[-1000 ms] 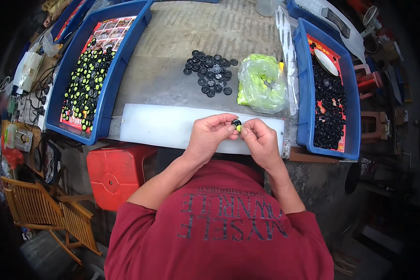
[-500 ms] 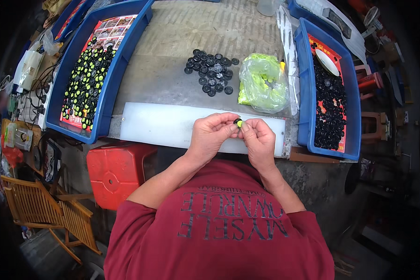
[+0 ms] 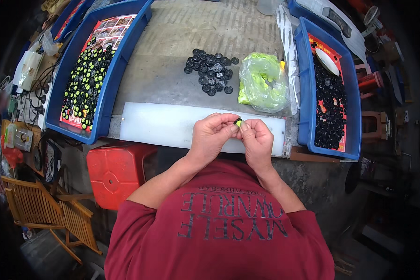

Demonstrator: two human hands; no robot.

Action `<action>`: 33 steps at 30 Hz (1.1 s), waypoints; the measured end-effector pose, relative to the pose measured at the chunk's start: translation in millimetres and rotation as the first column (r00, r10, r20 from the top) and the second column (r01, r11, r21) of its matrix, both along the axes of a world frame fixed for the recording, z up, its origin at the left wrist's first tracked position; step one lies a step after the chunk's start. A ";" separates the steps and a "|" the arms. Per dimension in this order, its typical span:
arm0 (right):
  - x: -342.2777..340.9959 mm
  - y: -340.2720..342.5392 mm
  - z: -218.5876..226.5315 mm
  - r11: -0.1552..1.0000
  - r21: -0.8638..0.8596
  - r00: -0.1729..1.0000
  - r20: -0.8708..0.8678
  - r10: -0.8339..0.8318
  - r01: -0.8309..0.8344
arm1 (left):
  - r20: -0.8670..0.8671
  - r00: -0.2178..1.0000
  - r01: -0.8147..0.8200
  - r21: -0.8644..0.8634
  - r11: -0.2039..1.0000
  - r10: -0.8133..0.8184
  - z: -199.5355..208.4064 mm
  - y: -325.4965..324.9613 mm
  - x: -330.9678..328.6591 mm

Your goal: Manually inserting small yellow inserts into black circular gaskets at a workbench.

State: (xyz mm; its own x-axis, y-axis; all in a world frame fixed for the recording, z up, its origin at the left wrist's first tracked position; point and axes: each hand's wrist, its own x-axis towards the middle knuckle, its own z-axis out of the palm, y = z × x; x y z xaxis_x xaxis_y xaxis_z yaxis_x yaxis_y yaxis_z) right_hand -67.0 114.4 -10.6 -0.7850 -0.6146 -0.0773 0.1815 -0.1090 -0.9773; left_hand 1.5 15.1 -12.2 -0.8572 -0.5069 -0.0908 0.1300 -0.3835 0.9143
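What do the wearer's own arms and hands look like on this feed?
Left hand and right hand are ungloved, with no watch or bracelet visible. The forearms are bare below loose, short maroon sleeves, part of a maroon T-shirt with dark lettering.

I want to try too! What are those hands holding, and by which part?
A small black-and-green piece: the left hand pinches its black side, the right hand seemingly its green side. The grip hides exactly where.

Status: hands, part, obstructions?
Left hand and right hand pinching one small black-and-lime piece. White board below. Plastic bag beyond, not blocking.
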 end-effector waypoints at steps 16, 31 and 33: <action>-3.1 -0.4 13.5 0.938 0.329 0.810 -0.576 0.107 0.110 | -0.022 0.996 -0.086 -0.264 0.961 0.084 -7.6 6.2 2.3; -15.6 4.2 19.1 0.900 0.422 0.657 -0.711 0.252 0.112 | -0.038 0.998 -0.054 -0.251 0.966 0.046 -8.6 4.5 2.4; -17.1 3.6 18.7 0.904 0.419 0.690 -0.679 0.251 0.083 | -0.064 0.998 -0.029 -0.043 0.999 0.026 -6.1 4.4 1.2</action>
State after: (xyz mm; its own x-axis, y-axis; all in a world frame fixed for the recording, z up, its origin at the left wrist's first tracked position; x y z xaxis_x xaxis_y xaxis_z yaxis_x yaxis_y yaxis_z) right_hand -84.1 117.9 8.1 -0.6486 -0.7259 0.2288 -0.5861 0.2845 -0.7587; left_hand 2.7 19.5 -18.3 -0.8460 -0.5329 -0.0142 0.1981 -0.3390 0.9197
